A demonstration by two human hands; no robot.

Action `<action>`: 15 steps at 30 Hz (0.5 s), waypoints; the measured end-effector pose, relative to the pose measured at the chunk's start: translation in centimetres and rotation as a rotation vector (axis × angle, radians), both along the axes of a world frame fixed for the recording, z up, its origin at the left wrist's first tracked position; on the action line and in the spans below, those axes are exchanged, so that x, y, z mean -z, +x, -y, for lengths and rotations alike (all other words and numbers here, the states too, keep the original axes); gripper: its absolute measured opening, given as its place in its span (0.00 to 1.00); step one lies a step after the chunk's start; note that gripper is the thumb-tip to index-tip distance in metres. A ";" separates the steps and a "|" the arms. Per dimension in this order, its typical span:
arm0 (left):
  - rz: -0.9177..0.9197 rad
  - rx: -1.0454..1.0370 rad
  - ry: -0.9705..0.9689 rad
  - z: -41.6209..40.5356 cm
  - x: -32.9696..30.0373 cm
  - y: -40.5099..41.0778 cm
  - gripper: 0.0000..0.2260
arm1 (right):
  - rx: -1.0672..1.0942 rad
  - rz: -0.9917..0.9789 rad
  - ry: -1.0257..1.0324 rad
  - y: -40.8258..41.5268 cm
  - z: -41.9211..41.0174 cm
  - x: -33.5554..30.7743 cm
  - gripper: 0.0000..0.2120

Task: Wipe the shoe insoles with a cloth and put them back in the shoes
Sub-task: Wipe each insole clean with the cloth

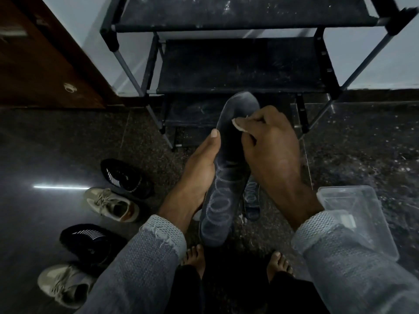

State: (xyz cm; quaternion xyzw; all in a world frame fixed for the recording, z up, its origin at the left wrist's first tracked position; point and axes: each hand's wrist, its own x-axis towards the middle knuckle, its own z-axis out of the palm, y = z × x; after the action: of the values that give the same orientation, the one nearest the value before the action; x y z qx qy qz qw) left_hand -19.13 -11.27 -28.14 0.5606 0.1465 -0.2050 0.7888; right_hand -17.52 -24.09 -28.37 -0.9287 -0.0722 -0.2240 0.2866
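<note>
My left hand [199, 164] holds a dark insole [221, 200] from its left edge, toe end pointing away from me, thumb on top. My right hand [272, 143] presses a small white cloth [238, 124] against the insole's upper part, fingers closed around the cloth. A second dark insole [251, 200] lies on the floor just below and to the right, partly hidden by the held one. On the floor to the left stand two black shoes [127, 175] [90, 243] and two beige shoes [113, 205] [63, 284].
A black metal shoe rack [238, 64] stands right ahead with dusty shelves. A clear plastic container [353, 214] sits on the floor at my right. A brown wooden door [40, 64] is at the left. My bare feet [195, 257] rest on the dark stone floor.
</note>
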 end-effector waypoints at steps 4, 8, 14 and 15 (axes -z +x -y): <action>0.036 0.055 0.027 0.3 0.0 -0.2 0.19 | 0.108 -0.045 0.034 0.6 1.8 0.0 0.08; 0.013 0.053 -0.009 0.5 0.1 -0.3 0.19 | 0.054 -0.040 0.024 0.5 1.2 -0.2 0.09; -0.024 -0.031 -0.062 0.5 -0.1 -0.1 0.19 | -0.060 -0.043 0.195 0.4 1.1 -0.8 0.10; -0.027 -0.056 -0.064 0.4 -0.1 0.1 0.19 | -0.033 -0.057 0.270 0.5 1.6 -0.8 0.09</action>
State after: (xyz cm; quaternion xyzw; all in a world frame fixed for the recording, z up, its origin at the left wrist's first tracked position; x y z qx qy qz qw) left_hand -19.02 -11.65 -28.01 0.5280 0.1661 -0.1952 0.8097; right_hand -17.02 -25.71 -27.52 -0.8865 -0.0483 -0.2003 0.4144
